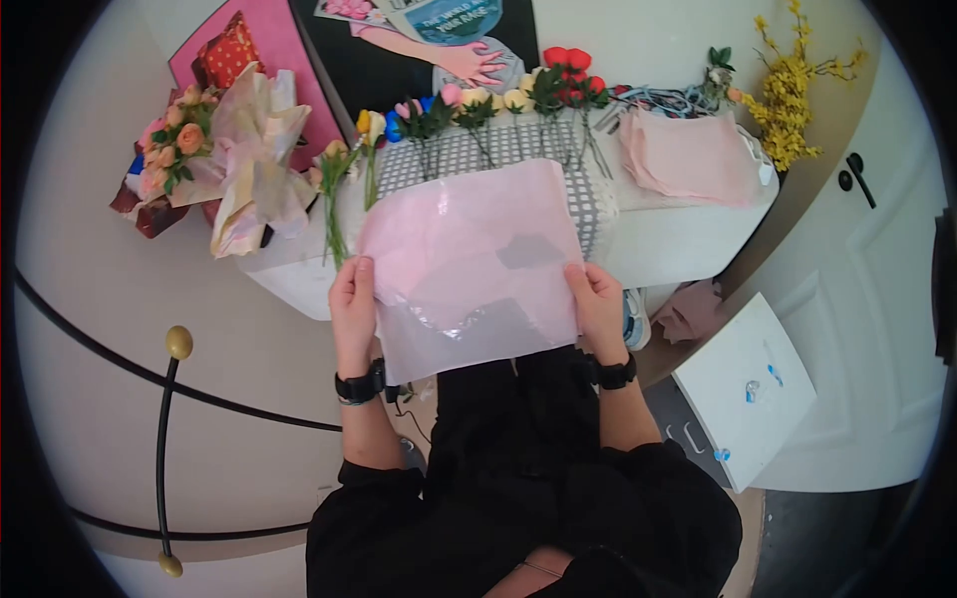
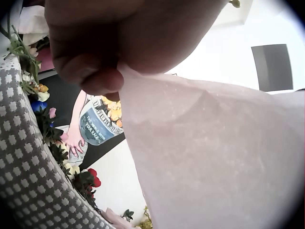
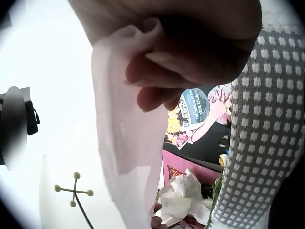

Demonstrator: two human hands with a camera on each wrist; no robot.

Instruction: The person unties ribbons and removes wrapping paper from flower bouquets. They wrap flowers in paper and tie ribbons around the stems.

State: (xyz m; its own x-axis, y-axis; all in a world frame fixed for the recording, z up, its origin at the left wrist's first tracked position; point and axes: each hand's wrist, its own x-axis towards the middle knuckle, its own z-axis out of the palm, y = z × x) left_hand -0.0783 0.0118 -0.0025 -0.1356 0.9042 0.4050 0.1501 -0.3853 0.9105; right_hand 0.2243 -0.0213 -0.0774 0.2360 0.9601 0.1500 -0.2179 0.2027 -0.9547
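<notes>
A thin, see-through pink sheet of wrapping paper point(image 1: 449, 224) is spread between both hands over the lap, its far part overlapping the checked cloth point(image 1: 593, 214) in the head view. My left hand point(image 1: 352, 304) pinches the left edge, thumb on top. At the opposite edge, my right hand point(image 1: 600, 309) grips the sheet between thumb and fingers. The left wrist view has the sheet point(image 2: 205, 152) hanging from the pinching left hand point(image 2: 128, 38). Under the right hand point(image 3: 190, 52), the right wrist view shows the paper point(image 3: 128, 129) folded in narrow layers.
Loose artificial flowers, including red roses point(image 1: 573, 75), line the back of the white table point(image 1: 688, 244). A stack of pink sheets point(image 1: 688, 154) lies on the right. Left stands a paper-wrapped bouquet point(image 1: 254, 169). A white-topped cabinet point(image 1: 748, 384) and a door point(image 1: 877, 299) are at right.
</notes>
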